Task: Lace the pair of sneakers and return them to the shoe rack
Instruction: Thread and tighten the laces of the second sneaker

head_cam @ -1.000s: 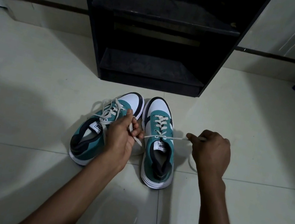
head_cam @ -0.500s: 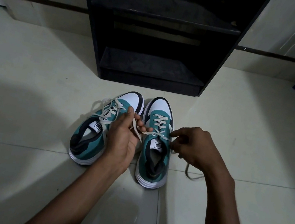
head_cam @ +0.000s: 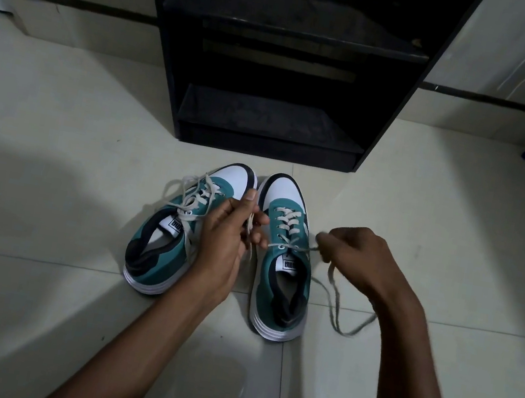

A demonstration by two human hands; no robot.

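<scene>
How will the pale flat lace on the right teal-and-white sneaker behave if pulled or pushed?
Likely floppy: the pale flat lace sags from the right hand into a loose loop on the tiled floor, so pushing would probably buckle it. Under pull it looks able to go taut, as between the right teal-and-white sneaker and the fingers. Probably very light.

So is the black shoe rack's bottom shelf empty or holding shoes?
Empty. The bottom shelf shows only bare dark surface; both sneakers, left and right, stand on the floor before it.
</scene>
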